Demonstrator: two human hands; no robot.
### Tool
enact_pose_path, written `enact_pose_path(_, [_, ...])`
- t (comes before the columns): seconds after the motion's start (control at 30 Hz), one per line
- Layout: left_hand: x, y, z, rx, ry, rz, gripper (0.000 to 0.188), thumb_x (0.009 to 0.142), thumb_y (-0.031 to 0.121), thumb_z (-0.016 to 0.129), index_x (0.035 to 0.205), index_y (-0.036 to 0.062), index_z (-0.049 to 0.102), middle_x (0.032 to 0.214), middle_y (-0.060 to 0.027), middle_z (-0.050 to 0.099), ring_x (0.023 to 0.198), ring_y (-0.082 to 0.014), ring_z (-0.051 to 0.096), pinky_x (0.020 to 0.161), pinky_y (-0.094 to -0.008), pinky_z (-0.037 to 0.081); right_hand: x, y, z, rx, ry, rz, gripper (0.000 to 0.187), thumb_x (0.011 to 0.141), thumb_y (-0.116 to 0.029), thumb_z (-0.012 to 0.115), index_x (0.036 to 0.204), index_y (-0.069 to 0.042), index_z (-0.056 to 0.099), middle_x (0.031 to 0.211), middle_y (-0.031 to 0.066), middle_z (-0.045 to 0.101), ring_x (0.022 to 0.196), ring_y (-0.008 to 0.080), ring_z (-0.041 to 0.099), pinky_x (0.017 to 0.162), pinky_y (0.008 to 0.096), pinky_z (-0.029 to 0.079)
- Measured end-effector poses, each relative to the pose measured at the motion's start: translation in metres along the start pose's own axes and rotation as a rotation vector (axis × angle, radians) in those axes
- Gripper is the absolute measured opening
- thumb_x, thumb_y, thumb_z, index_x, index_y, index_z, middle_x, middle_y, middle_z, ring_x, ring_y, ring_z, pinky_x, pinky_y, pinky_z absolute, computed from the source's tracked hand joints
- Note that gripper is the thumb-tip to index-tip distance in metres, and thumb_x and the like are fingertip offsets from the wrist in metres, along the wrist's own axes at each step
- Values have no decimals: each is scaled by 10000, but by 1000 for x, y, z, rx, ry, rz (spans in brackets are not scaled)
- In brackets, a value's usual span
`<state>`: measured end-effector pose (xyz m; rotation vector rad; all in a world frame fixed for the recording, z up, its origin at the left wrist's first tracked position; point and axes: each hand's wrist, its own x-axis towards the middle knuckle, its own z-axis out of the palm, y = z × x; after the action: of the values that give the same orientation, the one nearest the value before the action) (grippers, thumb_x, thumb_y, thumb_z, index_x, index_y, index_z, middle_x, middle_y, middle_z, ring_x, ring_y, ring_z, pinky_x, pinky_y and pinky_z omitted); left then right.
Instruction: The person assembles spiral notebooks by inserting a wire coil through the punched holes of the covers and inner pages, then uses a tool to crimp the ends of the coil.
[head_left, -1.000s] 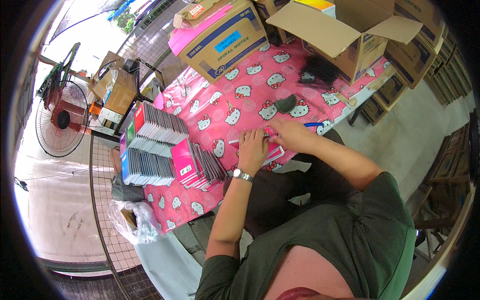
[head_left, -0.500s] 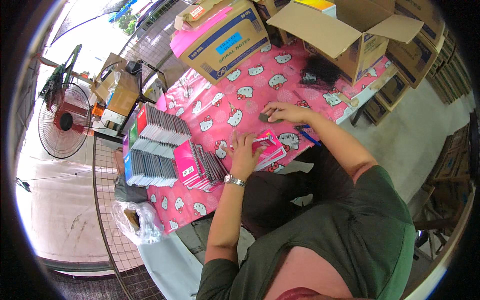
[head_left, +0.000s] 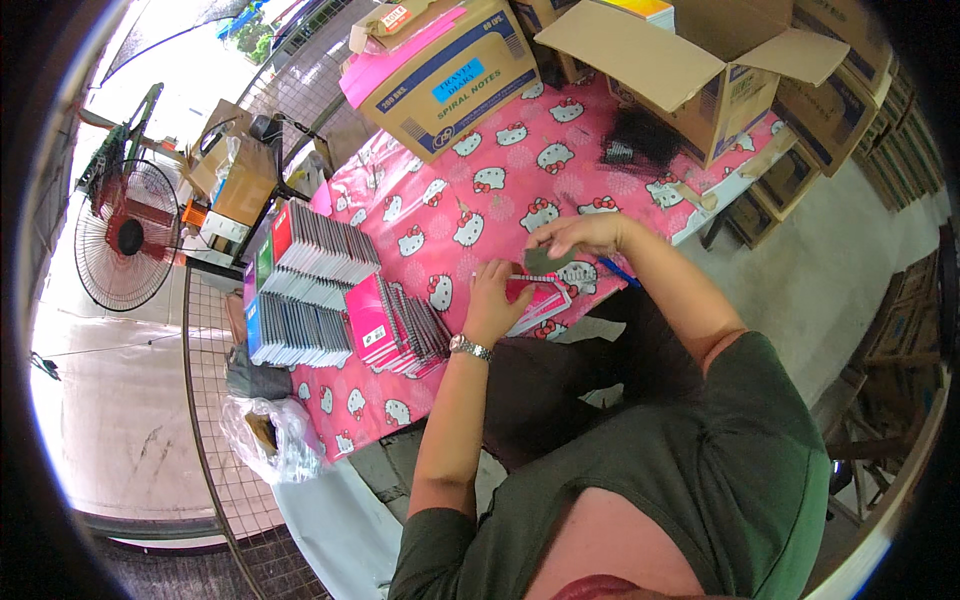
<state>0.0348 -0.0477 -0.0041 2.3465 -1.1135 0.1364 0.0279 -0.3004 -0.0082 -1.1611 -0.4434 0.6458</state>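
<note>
My left hand, with a metal watch on its wrist, grips the left end of a pink spiral notebook at the table's near edge. Thumb and fingers lie apart on its two sides. Over the notebook's coil, my right hand pinches a flat dark grey-green piece; its kind is unclear. To the left of my left hand leans a stack of pink spiral notebooks. A slim blue object lies beside the right forearm, partly hidden by it.
Rows of spiral notebooks with red and blue covers stand at the left. Cardboard boxes and an open carton line the far side. A black mesh-like patch lies before the carton. A fan stands far left.
My right hand has come nearer with the dark piece, which now shows larger over the notebook. My left hand has drawn its spread fingers in around the notebook's end.
</note>
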Motion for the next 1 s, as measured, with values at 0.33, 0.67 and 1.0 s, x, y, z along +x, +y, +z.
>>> enact_pose_path(0.33, [-7,-32,-11,-126,51,-122,251,762,85,730,994,35,647,997,-140,604,988,-344,562,861,-422,456,27,-2,-7,-189,71,119,464,855,-277,647,1244,-37,566,1180,70,629,1088,176,602,944,310,467])
enact_pose_path(0.67, [-7,-29,-10,-200,-5,-149,210,815,106,726,985,16,643,967,-153,601,869,-333,593,751,-397,480,13,11,-9,87,113,11,312,916,-271,632,1133,-49,599,1056,11,609,986,118,591,878,292,484])
enact_pose_path(1.0, [-11,-26,-10,-295,-26,-176,204,817,93,744,988,9,670,906,-104,595,783,-221,611,703,-321,500,16,14,-8,-131,-15,-39,394,842,-226,725,1141,5,614,1133,51,634,1021,131,586,924,281,446])
